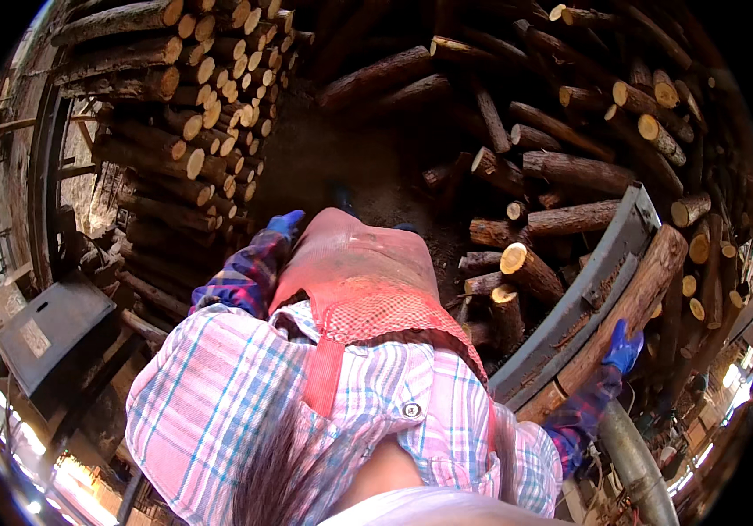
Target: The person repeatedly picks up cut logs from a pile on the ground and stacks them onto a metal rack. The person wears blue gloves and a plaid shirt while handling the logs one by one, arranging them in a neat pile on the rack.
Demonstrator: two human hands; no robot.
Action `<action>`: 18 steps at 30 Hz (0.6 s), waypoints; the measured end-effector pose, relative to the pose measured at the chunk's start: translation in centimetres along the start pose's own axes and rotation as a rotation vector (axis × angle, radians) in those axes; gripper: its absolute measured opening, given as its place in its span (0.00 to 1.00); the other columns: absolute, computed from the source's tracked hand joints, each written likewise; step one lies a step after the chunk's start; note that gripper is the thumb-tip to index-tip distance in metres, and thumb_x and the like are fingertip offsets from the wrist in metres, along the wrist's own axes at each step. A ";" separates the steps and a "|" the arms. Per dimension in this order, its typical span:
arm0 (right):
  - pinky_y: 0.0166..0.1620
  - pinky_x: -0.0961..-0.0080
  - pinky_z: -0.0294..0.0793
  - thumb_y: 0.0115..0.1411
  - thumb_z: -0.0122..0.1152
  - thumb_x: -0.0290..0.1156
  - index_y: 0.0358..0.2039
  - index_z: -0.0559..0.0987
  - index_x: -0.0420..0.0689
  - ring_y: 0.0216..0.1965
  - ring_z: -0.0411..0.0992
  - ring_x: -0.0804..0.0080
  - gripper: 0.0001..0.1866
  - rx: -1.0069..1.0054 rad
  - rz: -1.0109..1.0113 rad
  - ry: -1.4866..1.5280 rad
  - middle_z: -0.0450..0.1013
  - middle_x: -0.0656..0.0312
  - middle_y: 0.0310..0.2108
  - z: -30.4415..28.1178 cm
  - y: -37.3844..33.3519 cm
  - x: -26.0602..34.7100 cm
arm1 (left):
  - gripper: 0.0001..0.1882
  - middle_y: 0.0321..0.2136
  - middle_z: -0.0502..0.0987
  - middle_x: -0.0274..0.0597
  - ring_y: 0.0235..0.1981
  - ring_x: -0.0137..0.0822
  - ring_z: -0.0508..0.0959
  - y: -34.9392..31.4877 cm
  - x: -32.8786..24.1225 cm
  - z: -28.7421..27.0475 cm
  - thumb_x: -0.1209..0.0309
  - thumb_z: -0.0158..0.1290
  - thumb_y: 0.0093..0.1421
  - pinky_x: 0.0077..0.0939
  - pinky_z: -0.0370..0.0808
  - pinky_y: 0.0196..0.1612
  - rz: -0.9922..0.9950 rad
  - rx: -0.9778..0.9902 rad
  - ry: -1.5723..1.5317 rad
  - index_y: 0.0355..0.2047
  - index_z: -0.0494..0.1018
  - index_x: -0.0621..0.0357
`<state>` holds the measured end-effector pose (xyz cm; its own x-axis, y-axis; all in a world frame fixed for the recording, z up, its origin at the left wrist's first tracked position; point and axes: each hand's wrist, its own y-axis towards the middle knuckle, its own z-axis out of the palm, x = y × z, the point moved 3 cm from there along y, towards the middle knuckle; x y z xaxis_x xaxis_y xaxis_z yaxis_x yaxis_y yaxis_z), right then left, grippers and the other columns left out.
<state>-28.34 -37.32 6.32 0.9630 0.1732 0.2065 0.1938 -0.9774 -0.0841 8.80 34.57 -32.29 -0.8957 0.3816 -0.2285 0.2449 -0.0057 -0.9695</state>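
Note:
My right hand (pixel 624 347), in a blue glove, rests against the near side of a long bark-covered log (pixel 635 285). Its visible fingers are spread rather than wrapped round the wood. The log lies along a grey metal rail (pixel 582 302) that slants from beside my waist up to the right. My left hand (pixel 286 223), also gloved in blue, hangs low beside my red apron (pixel 367 263), near the stacked logs (pixel 210 114). No object shows in it, but its fingers are too small and shadowed to make out.
A loose heap of logs (pixel 569 167) covers the right and far right, some close against the rail. At the left stands a dark metal box (pixel 53 331). A grey metal pipe (pixel 638 465) rises near my right forearm. Brown floor (pixel 306 171) shows ahead between stack and heap.

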 end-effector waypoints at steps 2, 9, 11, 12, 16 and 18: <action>0.50 0.64 0.69 0.54 0.64 0.35 0.55 0.65 0.37 0.47 0.69 0.60 0.31 -0.197 -0.124 0.639 0.69 0.51 0.48 3.7 -1.5 6.6 | 0.25 0.26 0.75 0.39 0.26 0.33 0.72 0.6 -4.2 0.9 0.50 0.57 0.53 0.30 0.68 0.30 0.088 0.067 0.110 0.44 0.75 0.55; 0.50 0.70 0.67 0.49 0.69 0.48 0.51 0.69 0.35 0.47 0.67 0.64 0.37 0.479 -0.360 0.335 0.70 0.52 0.46 35.3 -7.0 26.6 | 0.16 0.22 0.74 0.32 0.21 0.26 0.68 2.8 -15.8 7.9 0.56 0.59 0.54 0.23 0.66 0.25 0.290 0.210 -0.138 0.32 0.75 0.56; 0.53 0.68 0.67 0.47 0.69 0.52 0.52 0.69 0.35 0.51 0.68 0.58 0.40 0.778 -0.109 0.436 0.70 0.49 0.50 44.1 -6.8 28.0 | 0.17 0.24 0.75 0.32 0.25 0.25 0.71 3.9 -16.1 8.9 0.57 0.60 0.54 0.22 0.70 0.32 0.238 0.246 -0.203 0.33 0.75 0.57; 0.54 0.67 0.67 0.46 0.66 0.57 0.52 0.70 0.35 0.52 0.67 0.56 0.42 0.805 -0.175 0.134 0.69 0.47 0.51 47.4 -5.8 28.6 | 0.17 0.25 0.75 0.32 0.27 0.25 0.73 4.5 -15.8 9.0 0.58 0.59 0.55 0.22 0.71 0.34 0.207 0.263 -0.290 0.35 0.74 0.58; 0.58 0.67 0.62 0.47 0.62 0.61 0.52 0.71 0.36 0.56 0.64 0.56 0.43 0.874 -0.135 -0.080 0.68 0.48 0.53 58.8 -1.4 33.2 | 0.18 0.32 0.78 0.39 0.34 0.32 0.77 9.2 -15.2 7.4 0.60 0.55 0.58 0.28 0.74 0.40 0.238 0.253 -0.160 0.44 0.73 0.59; 0.60 0.67 0.60 0.48 0.61 0.60 0.52 0.70 0.36 0.57 0.63 0.56 0.43 0.796 -0.112 0.023 0.67 0.47 0.54 63.2 2.2 36.4 | 0.19 0.32 0.78 0.37 0.31 0.30 0.77 12.0 -14.6 5.9 0.58 0.56 0.58 0.24 0.75 0.35 0.045 0.113 -0.227 0.44 0.73 0.56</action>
<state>18.95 -25.48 -47.95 0.9276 0.2536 0.2744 0.3726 -0.5736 -0.7295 22.57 23.47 -41.11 -0.9484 0.1613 -0.2732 0.2548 -0.1259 -0.9588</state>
